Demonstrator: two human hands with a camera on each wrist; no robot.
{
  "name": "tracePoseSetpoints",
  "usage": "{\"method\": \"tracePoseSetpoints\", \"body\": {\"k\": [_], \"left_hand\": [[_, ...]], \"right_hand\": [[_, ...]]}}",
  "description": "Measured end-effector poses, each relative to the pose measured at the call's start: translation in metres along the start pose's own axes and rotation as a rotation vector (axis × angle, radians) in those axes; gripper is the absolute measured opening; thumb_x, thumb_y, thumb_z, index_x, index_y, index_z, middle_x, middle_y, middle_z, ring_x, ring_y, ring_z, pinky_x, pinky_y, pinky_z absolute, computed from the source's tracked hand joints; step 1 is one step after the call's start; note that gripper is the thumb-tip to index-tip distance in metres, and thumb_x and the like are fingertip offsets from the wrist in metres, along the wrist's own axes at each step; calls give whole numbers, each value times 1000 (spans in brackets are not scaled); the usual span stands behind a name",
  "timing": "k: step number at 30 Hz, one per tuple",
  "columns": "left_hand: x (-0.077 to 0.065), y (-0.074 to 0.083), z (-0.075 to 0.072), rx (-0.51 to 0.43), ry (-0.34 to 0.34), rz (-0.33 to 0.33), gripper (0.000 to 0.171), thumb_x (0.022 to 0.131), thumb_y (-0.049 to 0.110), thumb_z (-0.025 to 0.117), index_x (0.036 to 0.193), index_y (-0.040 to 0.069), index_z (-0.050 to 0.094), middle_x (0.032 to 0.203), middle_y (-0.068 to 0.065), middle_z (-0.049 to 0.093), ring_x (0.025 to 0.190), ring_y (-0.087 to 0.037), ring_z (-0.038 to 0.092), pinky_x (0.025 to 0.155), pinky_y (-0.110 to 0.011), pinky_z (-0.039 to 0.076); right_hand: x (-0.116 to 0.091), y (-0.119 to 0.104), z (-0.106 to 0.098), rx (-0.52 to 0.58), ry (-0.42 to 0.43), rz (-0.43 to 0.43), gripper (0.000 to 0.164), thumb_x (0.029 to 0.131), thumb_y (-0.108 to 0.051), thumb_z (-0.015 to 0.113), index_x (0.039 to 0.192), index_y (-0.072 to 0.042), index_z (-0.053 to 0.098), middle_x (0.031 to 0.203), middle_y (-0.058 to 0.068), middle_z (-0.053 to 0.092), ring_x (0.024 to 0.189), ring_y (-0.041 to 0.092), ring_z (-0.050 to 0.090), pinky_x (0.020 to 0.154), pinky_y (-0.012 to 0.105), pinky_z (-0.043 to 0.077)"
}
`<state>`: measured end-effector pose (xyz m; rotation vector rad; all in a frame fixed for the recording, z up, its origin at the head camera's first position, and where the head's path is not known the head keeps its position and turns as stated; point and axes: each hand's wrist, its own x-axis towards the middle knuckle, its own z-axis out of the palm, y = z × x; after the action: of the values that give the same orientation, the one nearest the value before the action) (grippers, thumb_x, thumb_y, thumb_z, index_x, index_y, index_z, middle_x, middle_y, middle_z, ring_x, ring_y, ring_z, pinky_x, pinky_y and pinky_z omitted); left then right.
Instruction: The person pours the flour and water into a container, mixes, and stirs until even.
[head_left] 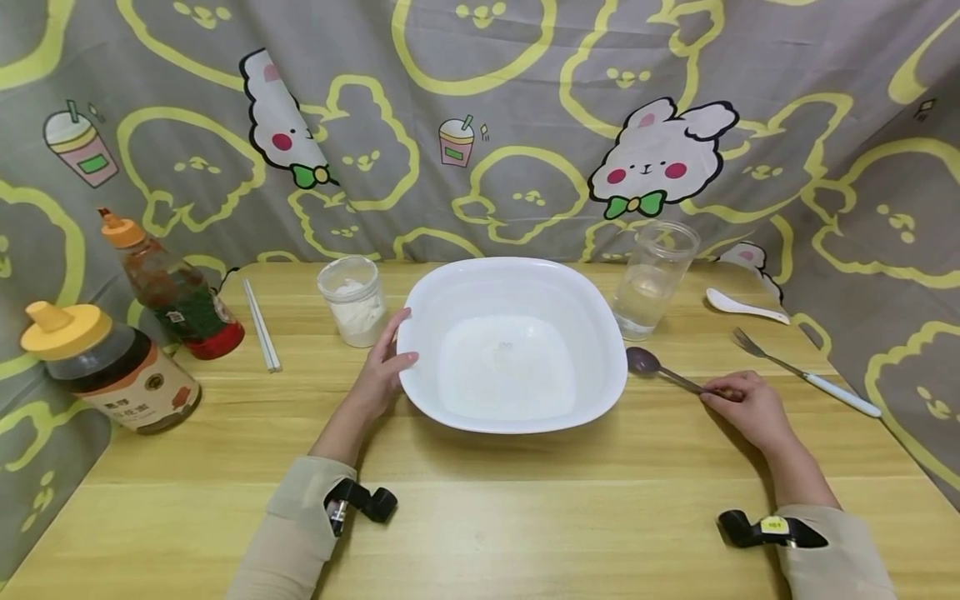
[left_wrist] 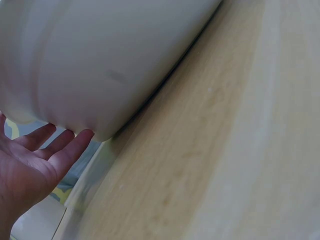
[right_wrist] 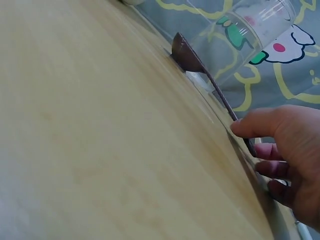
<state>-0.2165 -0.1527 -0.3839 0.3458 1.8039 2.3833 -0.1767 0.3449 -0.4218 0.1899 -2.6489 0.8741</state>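
Note:
A large white basin [head_left: 600,392] stands on the wooden table, a little white material in its bottom. My left hand [head_left: 378,375] is at its left side, thumb and forefinger at the rim. In the left wrist view, the extended fingers of the left hand [left_wrist: 42,160] touch the basin's outer wall [left_wrist: 95,65]. To the right of the basin, my right hand [head_left: 753,408] pinches the handle end of a dark purplish spoon [head_left: 643,360]. The right wrist view shows the right hand [right_wrist: 295,155] with thumb and fingers at the handle; the spoon's bowl [right_wrist: 186,55] points away.
Behind the spoon stands a clear glass [head_left: 648,287] of water. A jar of white powder [head_left: 356,308] is left of the basin. Further left are chopsticks [head_left: 262,325], a red sauce bottle [head_left: 176,292] and a honey bottle [head_left: 127,375]. A fork [head_left: 810,379] and white spoon [head_left: 746,307] lie right.

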Motion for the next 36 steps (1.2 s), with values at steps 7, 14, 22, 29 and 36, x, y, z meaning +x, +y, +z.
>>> {"method": "tracePoseSetpoints", "body": {"k": [7, 14, 22, 29, 36], "left_hand": [[-1, 1, 1, -4, 4, -4, 64, 79, 0, 45, 136, 18, 22, 131, -16, 27, 109, -36, 35, 69, -34, 51], [0, 0, 0, 5, 2, 6, 64, 79, 0, 45, 136, 17, 22, 131, -17, 27, 108, -35, 37, 69, -35, 51], [0, -1, -1, 0, -3, 13, 64, 79, -1, 45, 136, 17, 21, 130, -18, 28, 109, -39, 34, 69, -36, 50], [1, -2, -3, 3, 0, 14, 63, 80, -2, 44, 136, 16, 22, 130, -17, 28, 108, -36, 36, 68, -34, 51], [2, -3, -3, 3, 0, 13, 63, 80, -2, 45, 136, 16, 22, 130, -17, 28, 107, -33, 38, 69, -35, 50]], "right_hand": [[1, -5, -5, 127, -104, 134, 22, 79, -16, 62, 90, 3, 60, 71, 3, 55, 56, 7, 46, 43, 20, 41], [1, -4, -11, 296, -218, 202, 31, 83, -13, 57, 106, 6, 49, 63, 7, 51, 52, 11, 47, 43, 24, 45], [4, -8, -19, 441, -285, 251, 14, 83, -10, 56, 96, -7, 51, 67, 2, 60, 51, 9, 47, 43, 22, 43], [9, -14, -27, 548, -256, 198, 10, 81, -4, 56, 89, -6, 50, 66, -1, 58, 58, 12, 56, 44, 20, 42], [23, -27, -50, 665, -192, 109, 12, 80, 4, 54, 88, -5, 51, 65, 3, 57, 56, 11, 54, 37, 22, 33]]}}
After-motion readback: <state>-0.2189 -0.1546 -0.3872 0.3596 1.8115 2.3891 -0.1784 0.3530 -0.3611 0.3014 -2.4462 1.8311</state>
